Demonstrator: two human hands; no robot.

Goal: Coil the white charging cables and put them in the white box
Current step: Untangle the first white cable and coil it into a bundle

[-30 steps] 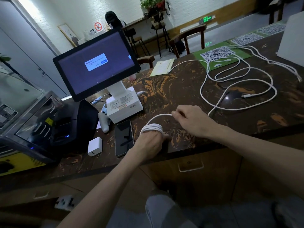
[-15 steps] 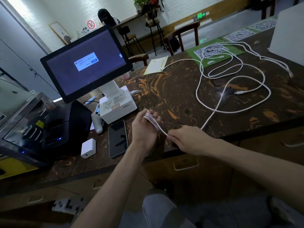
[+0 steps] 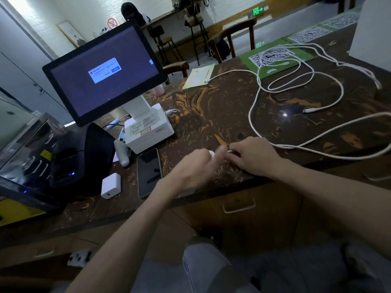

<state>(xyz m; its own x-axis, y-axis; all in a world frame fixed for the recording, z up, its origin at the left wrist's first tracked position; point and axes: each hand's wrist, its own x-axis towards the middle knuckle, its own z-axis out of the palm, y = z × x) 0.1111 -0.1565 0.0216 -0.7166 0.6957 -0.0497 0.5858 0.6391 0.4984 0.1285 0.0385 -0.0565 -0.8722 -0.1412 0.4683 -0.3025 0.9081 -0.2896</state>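
My left hand (image 3: 193, 168) is over the near edge of the dark marbled counter (image 3: 211, 106), blurred by motion, with a small white coil of cable (image 3: 211, 153) wound around its fingers. My right hand (image 3: 254, 157) sits just right of it, pinching the same white charging cable (image 3: 317, 135), which runs off to the right and loops back over the counter. More white cables (image 3: 296, 66) lie tangled further back on a green QR mat. The white box (image 3: 372, 37) stands at the far right edge, partly cut off.
A touchscreen terminal (image 3: 105, 72) on a white base stands at the left. A phone (image 3: 149, 172) lies face up next to a white charger brick (image 3: 111, 186). A black device and a glass case fill the far left. A yellow paper (image 3: 198, 76) lies behind.
My left hand has turned over and dropped toward the counter, wrapping another turn. My right hand has moved up and right along the cable. The loose loops have been drawn closer.
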